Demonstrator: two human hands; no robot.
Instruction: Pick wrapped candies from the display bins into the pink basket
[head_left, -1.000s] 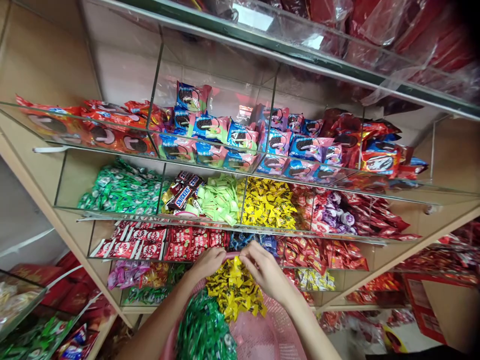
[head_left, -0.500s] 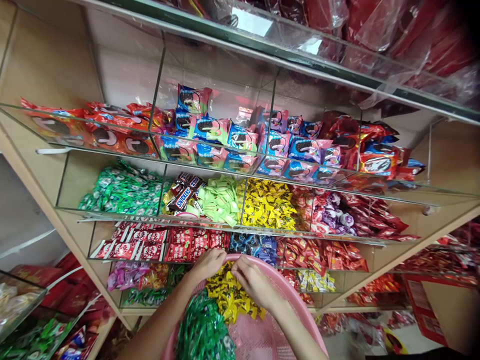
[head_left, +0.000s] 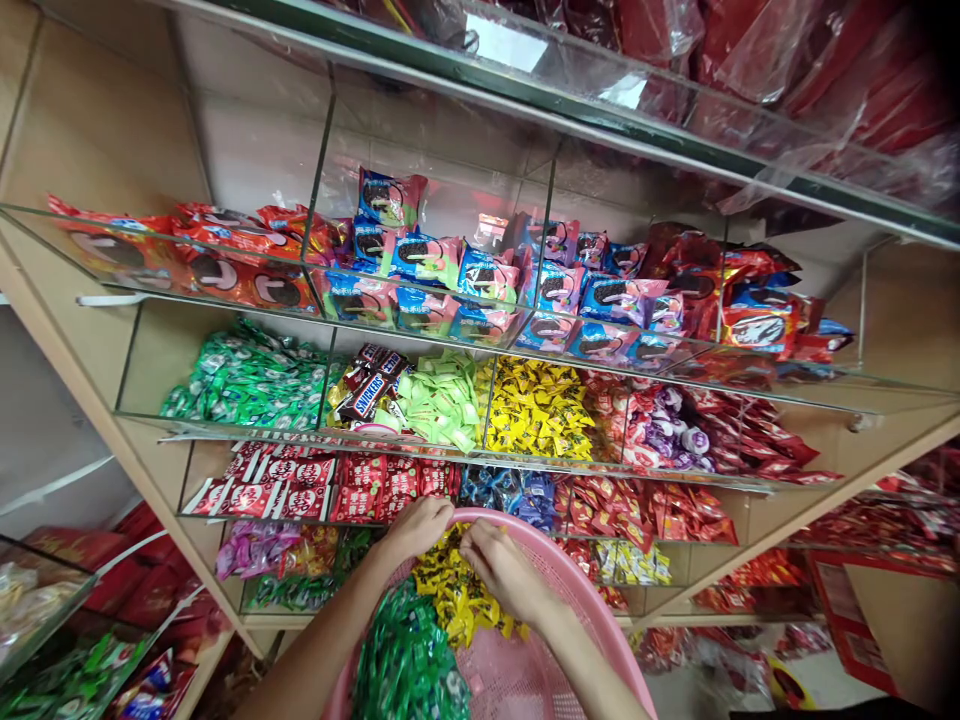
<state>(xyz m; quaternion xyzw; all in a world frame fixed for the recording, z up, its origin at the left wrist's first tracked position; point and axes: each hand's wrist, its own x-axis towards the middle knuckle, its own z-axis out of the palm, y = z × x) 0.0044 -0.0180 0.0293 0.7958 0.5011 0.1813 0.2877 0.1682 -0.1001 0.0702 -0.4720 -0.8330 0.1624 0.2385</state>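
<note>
A pink plastic basket point(head_left: 611, 620) fills the lower middle of the view, tilted toward me. My left hand point(head_left: 418, 528) is closed on its far rim, left of centre. Inside lie a pile of yellow-wrapped candies point(head_left: 456, 590) and, nearer to me, a larger heap of green-wrapped candies point(head_left: 409, 655). Just inside the far rim, over the yellow candies, my right hand point(head_left: 501, 568) has its fingers curled and closed; whatever is between them is hidden.
Glass-fronted shelves rise beyond the basket. They hold green candies point(head_left: 247, 375), Snickers bars point(head_left: 370, 388), more yellow candies point(head_left: 538, 410), purple-wrapped sweets point(head_left: 675, 430) and packaged cookies point(head_left: 420, 255). At the lower right is an open red carton point(head_left: 847, 620).
My right hand has shifted very slightly left over the yellow candies. My left hand stays on the rim, and the basket is nearly still.
</note>
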